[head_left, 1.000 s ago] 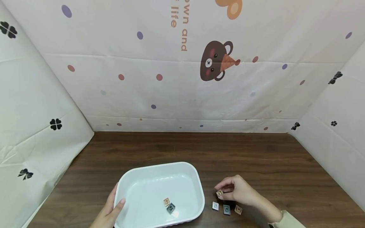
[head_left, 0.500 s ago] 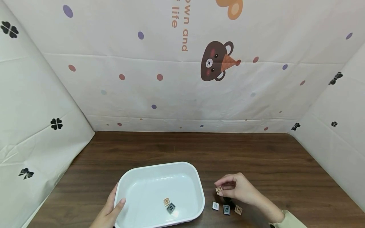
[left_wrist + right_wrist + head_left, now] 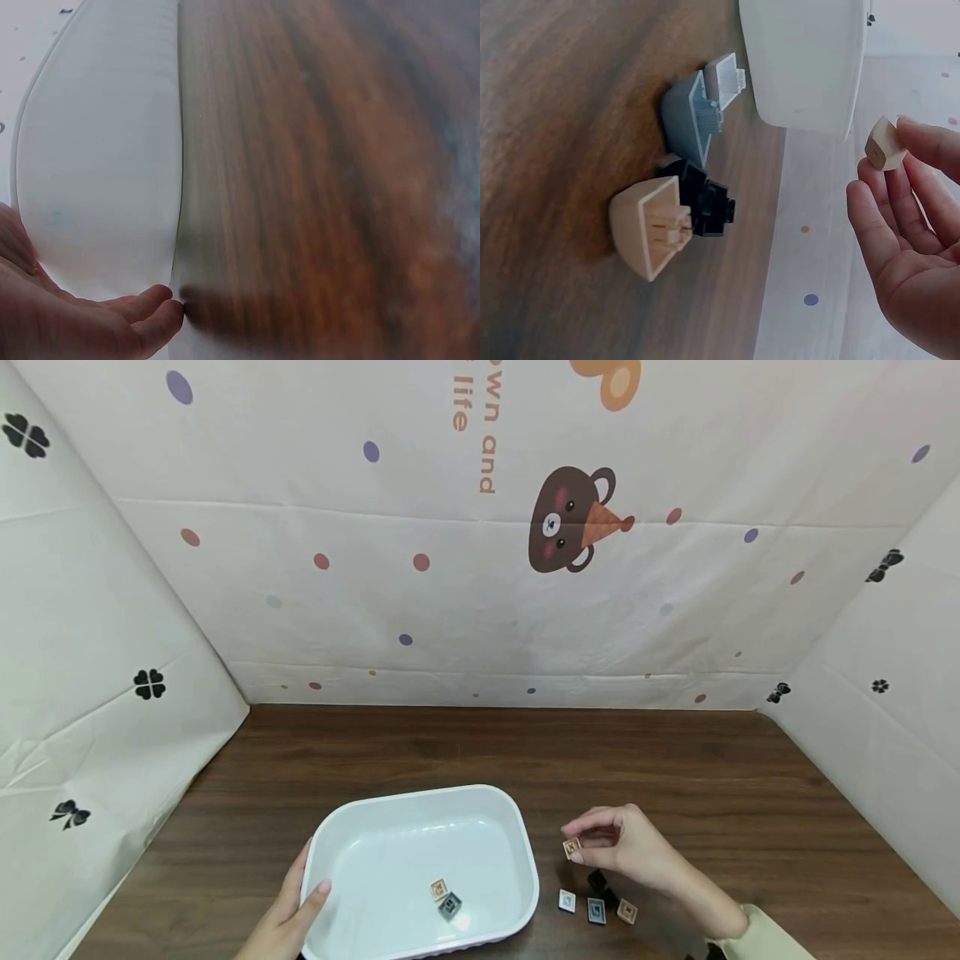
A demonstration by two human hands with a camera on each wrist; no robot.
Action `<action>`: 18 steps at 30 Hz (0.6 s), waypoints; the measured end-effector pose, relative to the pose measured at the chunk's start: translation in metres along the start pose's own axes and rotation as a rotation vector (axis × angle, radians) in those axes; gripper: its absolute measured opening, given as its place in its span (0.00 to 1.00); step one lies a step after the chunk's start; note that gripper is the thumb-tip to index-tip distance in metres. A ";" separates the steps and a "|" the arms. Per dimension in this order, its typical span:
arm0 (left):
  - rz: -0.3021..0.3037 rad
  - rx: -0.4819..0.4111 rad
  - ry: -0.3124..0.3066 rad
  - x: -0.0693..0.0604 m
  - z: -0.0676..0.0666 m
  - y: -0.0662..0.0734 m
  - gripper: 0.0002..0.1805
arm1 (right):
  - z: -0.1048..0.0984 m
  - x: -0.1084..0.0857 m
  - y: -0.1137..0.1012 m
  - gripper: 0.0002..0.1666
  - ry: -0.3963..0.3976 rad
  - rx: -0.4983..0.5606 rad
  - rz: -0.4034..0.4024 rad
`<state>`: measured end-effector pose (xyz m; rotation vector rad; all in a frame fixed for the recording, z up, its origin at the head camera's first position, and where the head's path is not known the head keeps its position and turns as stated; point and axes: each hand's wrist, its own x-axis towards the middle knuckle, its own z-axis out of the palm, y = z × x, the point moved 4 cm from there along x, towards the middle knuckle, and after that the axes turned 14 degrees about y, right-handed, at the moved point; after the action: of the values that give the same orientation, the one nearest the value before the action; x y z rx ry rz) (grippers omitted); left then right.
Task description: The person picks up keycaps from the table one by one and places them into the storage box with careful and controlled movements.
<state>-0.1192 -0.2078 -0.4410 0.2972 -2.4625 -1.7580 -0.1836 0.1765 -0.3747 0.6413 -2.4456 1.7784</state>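
My right hand (image 3: 637, 852) pinches a tan keycap (image 3: 572, 847) between thumb and fingertips, lifted above the table to the right of a white plastic tray (image 3: 390, 860). The left hand (image 3: 283, 917) grips the tray's left side, thumb over the rim and fingers along the outer wall. Inside the tray lie a tan keycap (image 3: 438, 889) and a dark grey keycap (image 3: 450, 906), close together. Below my right hand sit a white keycap (image 3: 567, 901), a blue-grey keycap (image 3: 596, 911), another tan keycap (image 3: 627, 911) and black keycaps (image 3: 714, 210), hollow undersides showing in the right wrist view.
The dark wooden table (image 3: 480, 743) reaches back to a white printed cloth (image 3: 450, 610) hanging as a wall. Similar cloth closes off the left and right sides. The tray's outer wall (image 3: 105, 150) fills the left part of the left wrist view.
My right hand has risen and shifted slightly away from me with the tan keycap, uncovering the black keycaps beneath. The left hand and tray have stayed put.
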 end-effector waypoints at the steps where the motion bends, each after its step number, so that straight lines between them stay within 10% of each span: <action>1: 0.005 0.006 0.001 0.000 0.000 -0.001 0.34 | 0.000 0.000 -0.001 0.16 0.002 0.001 0.001; 18: 0.100 0.069 0.009 0.001 -0.001 -0.001 0.32 | 0.008 0.009 -0.014 0.13 -0.008 0.037 -0.008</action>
<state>-0.1197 -0.2091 -0.4413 0.1842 -2.4889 -1.6324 -0.1855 0.1631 -0.3626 0.6609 -2.4172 1.8256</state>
